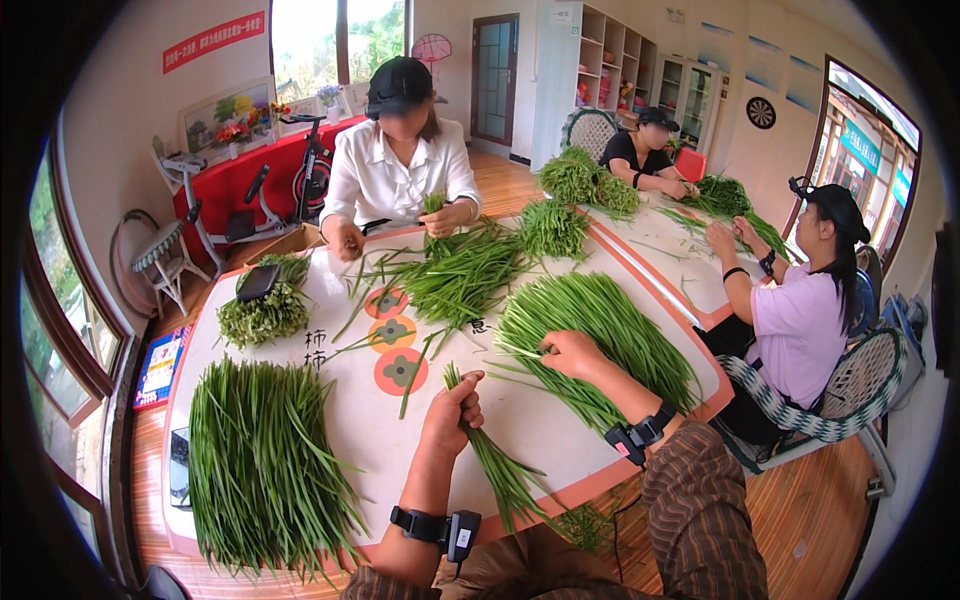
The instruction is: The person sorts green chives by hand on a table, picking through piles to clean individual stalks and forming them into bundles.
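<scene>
My left hand (454, 412) is closed round a small bunch of long green stalks (491, 461), cut ends up, leafy tips hanging over the table's near edge. At the near end of a broad pile of the same stalks (607, 330), my right hand (574, 354) rests with bent fingers on the pale ends; whether it grips any cannot be told. A large, evenly laid heap of green stalks (262, 457) lies at the left. Loose stalks (405, 375) are scattered between the piles.
Across the white table (352, 435), a person in white (405, 165) holds a small bunch near a stalk heap (465, 274). A phone (257, 283) lies on a tied bundle (262, 315). Two people work at the adjoining table (675, 251); a woven chair (825, 405) stands at right.
</scene>
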Tool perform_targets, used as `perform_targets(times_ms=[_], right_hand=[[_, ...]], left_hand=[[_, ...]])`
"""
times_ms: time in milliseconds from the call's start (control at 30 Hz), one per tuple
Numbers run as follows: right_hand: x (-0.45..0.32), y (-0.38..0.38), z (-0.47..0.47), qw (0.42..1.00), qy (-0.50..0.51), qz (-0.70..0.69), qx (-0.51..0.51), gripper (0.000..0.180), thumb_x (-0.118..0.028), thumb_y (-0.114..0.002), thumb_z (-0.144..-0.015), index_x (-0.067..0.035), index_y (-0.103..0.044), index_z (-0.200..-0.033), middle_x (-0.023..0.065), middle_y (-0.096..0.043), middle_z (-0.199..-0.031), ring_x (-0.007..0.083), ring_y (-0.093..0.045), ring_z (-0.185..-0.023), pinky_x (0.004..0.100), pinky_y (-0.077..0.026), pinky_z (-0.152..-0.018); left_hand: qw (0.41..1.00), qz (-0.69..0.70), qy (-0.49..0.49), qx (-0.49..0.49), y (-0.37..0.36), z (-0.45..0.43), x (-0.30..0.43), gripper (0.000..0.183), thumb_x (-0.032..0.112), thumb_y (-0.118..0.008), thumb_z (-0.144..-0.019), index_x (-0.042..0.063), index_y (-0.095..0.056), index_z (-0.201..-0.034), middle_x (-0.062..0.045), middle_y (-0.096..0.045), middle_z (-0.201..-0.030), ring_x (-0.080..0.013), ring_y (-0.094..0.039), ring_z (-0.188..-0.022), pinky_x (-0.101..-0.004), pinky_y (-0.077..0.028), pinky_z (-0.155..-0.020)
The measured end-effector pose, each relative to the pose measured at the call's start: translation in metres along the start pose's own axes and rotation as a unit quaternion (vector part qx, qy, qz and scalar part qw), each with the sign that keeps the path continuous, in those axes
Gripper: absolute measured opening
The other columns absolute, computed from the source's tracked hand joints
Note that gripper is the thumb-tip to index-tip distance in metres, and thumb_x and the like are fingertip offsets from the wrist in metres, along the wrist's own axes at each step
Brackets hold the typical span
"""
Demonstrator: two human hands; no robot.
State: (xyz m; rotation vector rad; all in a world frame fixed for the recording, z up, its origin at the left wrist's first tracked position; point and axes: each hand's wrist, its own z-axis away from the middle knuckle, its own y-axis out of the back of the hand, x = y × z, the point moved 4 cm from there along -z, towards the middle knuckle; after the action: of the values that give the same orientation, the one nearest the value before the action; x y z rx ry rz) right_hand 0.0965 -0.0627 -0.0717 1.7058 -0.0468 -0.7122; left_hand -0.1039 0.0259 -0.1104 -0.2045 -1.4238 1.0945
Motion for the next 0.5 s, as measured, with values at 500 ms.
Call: perform_targets(times_ms=[500], right_hand=[[-0.035, -0.042, 0.007, 0.978, 0.059, 0.193, -0.046, 0.025, -0.024, -0.063, -0.069, -0.003, -0.062, -0.083, 0.0136, -0.057, -0.093, 0.0324, -0.049, -0.096, 0.0388, -0.045, -0.078]], left_hand=[[1.0, -0.009, 0.0, 0.006, 0.0, 0.003, 0.002, 0.017, 0.017, -0.049, -0.086, 0.006, -0.048, -0.099, 0.006, -0.024, -0.053, -0.0055, -0.024, -0.045, -0.0203, -0.024, -0.042]])
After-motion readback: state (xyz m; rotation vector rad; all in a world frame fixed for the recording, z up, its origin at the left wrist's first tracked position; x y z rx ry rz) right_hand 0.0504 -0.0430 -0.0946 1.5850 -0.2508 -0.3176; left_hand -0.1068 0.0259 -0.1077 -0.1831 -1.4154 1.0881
